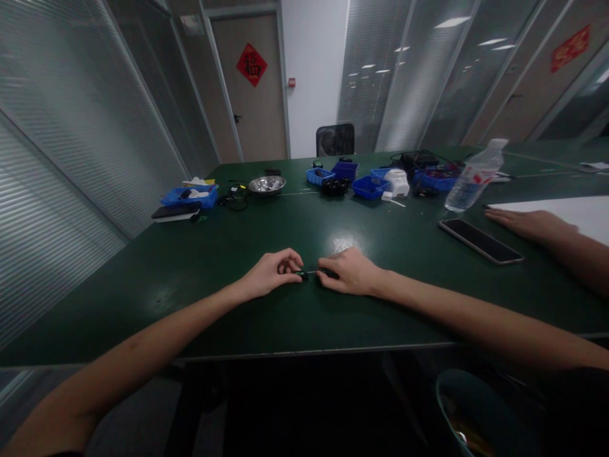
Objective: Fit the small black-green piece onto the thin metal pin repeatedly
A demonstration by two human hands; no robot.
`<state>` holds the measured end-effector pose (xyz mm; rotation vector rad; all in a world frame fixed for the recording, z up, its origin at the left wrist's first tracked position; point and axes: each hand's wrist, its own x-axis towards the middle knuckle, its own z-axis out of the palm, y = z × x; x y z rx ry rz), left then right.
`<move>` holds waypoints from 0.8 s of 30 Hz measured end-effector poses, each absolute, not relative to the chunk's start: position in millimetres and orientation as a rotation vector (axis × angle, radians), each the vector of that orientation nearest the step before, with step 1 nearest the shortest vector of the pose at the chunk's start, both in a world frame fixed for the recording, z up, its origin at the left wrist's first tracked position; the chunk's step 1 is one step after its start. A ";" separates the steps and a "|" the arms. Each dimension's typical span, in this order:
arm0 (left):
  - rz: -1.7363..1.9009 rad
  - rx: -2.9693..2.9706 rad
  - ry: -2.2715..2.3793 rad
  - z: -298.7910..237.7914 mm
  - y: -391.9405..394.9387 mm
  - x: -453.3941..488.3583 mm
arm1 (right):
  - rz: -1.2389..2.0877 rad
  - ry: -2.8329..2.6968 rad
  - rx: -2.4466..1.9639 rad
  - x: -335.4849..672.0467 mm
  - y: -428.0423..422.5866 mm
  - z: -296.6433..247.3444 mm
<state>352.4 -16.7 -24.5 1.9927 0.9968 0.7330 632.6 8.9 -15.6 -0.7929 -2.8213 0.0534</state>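
Fingers [291, 278] of the left hand [264, 274] are closed on a small dark piece [303, 275], held just below the frame's centre at the green bench [266, 327]; beside it, a thin-shafted tool [311, 272] is gripped by the right hand [351, 271], pointed left

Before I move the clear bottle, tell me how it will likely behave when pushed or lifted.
Tall and narrow, the clear bottle would probably tip if pushed near its white cap. Its thin-looking clear wall may flex under a squeeze. Its rounded body suggests it could roll once lying down.
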 end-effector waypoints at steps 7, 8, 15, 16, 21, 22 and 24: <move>0.734 1.958 0.990 -27.8 -15.2 353.4 | 0.064 -2.845 -0.752 632.7 9.6 -14.7; 0.733 1.956 0.986 -28.2 -15.3 354.2 | 0.063 -2.850 -0.739 632.2 9.7 -15.0; 0.724 1.983 0.973 -26.4 -18.2 361.4 | 0.053 -2.844 -0.729 629.2 9.4 -15.7; 0.727 1.984 0.971 -26.2 -18.4 361.6 | 0.061 -2.846 -0.714 629.1 9.1 -15.4; 0.721 2.002 0.973 -26.0 -18.9 363.0 | 0.064 -2.852 -0.674 628.1 7.8 -15.2; 0.722 2.007 0.971 -25.8 -19.1 363.7 | 0.054 -2.850 -0.677 627.8 7.7 -15.6; 0.728 2.013 0.971 -25.0 -19.6 365.2 | 0.040 -2.848 -0.687 627.4 7.7 -16.3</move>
